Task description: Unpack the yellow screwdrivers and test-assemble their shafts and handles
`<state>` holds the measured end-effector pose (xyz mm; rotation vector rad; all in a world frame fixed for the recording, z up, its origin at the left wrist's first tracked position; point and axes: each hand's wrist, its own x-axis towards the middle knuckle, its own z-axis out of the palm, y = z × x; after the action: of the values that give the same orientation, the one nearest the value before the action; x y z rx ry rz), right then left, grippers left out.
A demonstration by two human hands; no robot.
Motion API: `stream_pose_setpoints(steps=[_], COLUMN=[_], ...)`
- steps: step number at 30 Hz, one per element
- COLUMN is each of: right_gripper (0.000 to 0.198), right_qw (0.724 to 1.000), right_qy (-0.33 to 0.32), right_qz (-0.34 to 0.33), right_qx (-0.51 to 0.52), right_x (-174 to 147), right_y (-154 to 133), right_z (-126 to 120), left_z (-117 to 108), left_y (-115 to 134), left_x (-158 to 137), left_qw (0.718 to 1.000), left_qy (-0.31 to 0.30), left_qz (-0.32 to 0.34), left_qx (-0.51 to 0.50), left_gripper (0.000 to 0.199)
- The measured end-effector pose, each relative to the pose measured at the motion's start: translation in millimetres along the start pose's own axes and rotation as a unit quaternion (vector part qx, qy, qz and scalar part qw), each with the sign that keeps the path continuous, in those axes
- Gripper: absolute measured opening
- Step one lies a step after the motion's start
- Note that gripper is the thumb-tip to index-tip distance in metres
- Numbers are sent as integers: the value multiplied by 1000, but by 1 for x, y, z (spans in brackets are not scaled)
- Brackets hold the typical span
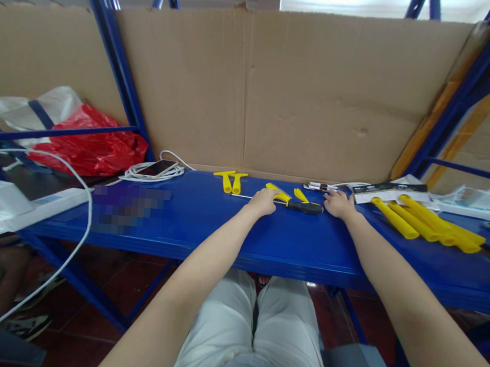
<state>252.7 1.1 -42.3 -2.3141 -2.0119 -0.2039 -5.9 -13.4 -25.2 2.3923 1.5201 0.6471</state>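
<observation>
My left hand [262, 202] rests on the blue table with its fingers closed on a yellow T-shaped plastic piece [283, 197], partly hidden by the fingers. A screwdriver [305, 207] with a black handle lies just in front, its shaft passing under or beside that hand. Between my hands is a small yellow plastic part [300, 195]. My right hand [339, 204] lies low over the table, fingers apart, near some small flat dark-and-silver items [319, 187] too small to name. Two yellow T-shaped pieces [227, 181] stand further left, at the back.
Several yellow tubular handles [420, 220] lie at right beside a black-and-white package [391, 190]. A phone [158, 168] and coiled white cable [134, 173] sit back left, near a red plastic bag [91, 143] and a power strip [43, 210]. Cardboard [302, 97] walls the back.
</observation>
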Motion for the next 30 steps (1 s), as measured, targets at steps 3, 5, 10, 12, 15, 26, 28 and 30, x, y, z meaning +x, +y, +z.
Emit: stream_pose_setpoints(steps=[3,5,10,12,15,26,28,30], right_gripper=[49,46,36,31,21,10,7,8], right_qw=[1000,998,997,997,991,873,836,817], right_qy=[17,36,74,58,12,126,125,113], right_qz=[-17,-30,-20,28,72,-26,-52,-74], right_qx=[-16,-28,0,41,110,471,531,560], right_x=[0,-1,-4,-4,-3,-10,-14,-18], right_y=[0,0,-8,-11,-12,-25,-36,-46], right_z=[0,0,-6,-10,-15,-23,-25,-27], left_z=[-1,-2,-4,-4,-3,1,2,2], left_y=[1,2,4,4,5,10,12,14], left_x=[-2,-3,-6,-6,-5,-4,-5,-5], left_qw=[998,996,992,992,992,990,989,989], left_qy=[0,6,18,25,32,41,44,50], left_qz=[9,11,15,18,30,97,105,110], left_qx=[57,92,127,125,115,94,89,85], left_gripper=[58,58,60,60,60,53,52,52])
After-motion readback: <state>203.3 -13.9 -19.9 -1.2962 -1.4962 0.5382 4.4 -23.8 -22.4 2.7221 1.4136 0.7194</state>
